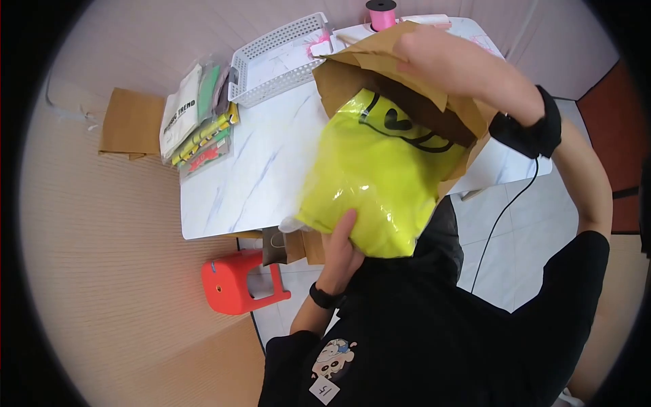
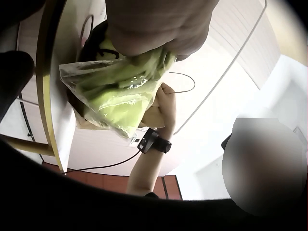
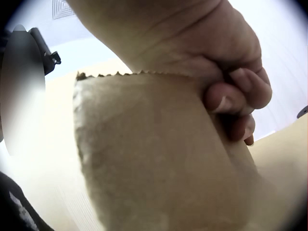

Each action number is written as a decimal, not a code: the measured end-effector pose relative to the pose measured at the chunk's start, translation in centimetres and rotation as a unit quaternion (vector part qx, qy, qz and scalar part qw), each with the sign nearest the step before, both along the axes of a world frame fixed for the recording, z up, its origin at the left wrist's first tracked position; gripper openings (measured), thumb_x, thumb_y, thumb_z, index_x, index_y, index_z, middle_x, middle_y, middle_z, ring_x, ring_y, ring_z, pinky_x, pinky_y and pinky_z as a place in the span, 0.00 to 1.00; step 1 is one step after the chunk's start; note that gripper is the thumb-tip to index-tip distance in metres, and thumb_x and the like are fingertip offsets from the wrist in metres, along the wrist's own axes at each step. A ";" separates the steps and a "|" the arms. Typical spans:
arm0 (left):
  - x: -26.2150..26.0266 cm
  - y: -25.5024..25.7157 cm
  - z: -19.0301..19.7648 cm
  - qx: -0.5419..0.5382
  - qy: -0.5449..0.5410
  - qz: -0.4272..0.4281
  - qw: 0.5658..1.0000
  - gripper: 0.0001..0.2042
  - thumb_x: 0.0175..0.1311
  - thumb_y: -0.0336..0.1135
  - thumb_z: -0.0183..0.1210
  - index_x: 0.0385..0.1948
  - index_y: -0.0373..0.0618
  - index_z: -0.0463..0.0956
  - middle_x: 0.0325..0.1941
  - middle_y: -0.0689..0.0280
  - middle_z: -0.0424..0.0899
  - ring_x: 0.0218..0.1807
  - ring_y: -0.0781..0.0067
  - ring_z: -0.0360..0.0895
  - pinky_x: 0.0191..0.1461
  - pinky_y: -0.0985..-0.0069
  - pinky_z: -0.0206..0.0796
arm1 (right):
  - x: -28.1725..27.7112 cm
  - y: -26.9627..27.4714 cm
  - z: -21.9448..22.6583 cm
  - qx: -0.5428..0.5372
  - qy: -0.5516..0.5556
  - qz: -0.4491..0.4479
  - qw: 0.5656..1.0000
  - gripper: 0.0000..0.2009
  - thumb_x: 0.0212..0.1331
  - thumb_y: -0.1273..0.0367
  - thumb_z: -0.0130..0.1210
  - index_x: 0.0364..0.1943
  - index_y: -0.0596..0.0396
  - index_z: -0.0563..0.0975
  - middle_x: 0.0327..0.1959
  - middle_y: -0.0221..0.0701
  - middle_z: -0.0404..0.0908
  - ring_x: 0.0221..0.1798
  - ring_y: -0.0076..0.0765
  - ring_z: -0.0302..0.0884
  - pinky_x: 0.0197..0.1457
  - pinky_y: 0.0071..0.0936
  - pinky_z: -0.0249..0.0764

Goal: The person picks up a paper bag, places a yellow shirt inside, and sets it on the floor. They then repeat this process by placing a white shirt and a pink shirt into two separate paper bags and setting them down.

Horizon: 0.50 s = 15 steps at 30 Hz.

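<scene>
A bright yellow plastic-wrapped package (image 1: 369,183) with a black smiling face printed on it lies partly inside the mouth of a brown paper bag (image 1: 339,78). Its near end sticks out over the table's front edge. My left hand (image 1: 342,254) grips that near end, thumb on top and the other fingers hidden beneath. At the bag's far side my right hand (image 1: 434,61) pinches the rim. In the right wrist view, curled fingers hold the paper by its zigzag-cut edge (image 3: 144,74). The clear wrapping (image 2: 113,96) shows loose and crinkled in the left wrist view.
A white perforated basket (image 1: 271,88) and a pink ribbon spool (image 1: 382,17) stand at the table's back. Several packaged items (image 1: 193,122) are stacked at the left beside a folded brown bag (image 1: 129,122). A red stool (image 1: 234,283) stands below; a black cable (image 1: 505,210) hangs from the right wrist.
</scene>
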State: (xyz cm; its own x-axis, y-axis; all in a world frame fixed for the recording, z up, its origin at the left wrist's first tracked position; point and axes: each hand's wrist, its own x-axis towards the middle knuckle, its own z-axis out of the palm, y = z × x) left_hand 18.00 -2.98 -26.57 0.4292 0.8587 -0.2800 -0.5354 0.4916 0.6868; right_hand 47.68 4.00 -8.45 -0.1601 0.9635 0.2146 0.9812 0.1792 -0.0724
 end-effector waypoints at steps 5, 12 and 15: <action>2.9 2.4 1.4 -0.040 -0.214 -0.112 0.970 0.25 0.72 0.32 0.54 0.69 0.37 0.61 0.68 0.54 0.73 0.66 0.55 0.75 0.69 0.56 0.70 | -1.0 -1.1 -1.3 0.109 0.002 0.112 0.988 0.12 0.66 0.67 0.57 0.34 0.66 0.81 0.30 0.50 0.83 0.38 0.56 0.83 0.43 0.44 0.79; 8.6 2.9 -0.6 -0.011 -0.067 0.067 0.995 0.20 0.73 0.28 0.56 0.64 0.37 0.66 0.62 0.58 0.77 0.63 0.61 0.77 0.66 0.62 0.71 | -3.7 -1.3 -1.2 0.127 -0.038 0.149 0.980 0.06 0.59 0.72 0.57 0.33 0.63 0.80 0.27 0.47 0.82 0.36 0.53 0.84 0.41 0.42 0.80; 6.3 4.2 -3.0 0.057 0.026 0.022 0.998 0.20 0.72 0.26 0.57 0.64 0.37 0.66 0.63 0.59 0.76 0.63 0.62 0.76 0.64 0.65 0.72 | -4.5 -1.2 -3.3 0.123 -0.049 0.167 0.977 0.05 0.56 0.75 0.57 0.34 0.62 0.78 0.25 0.44 0.82 0.34 0.51 0.85 0.37 0.41 0.80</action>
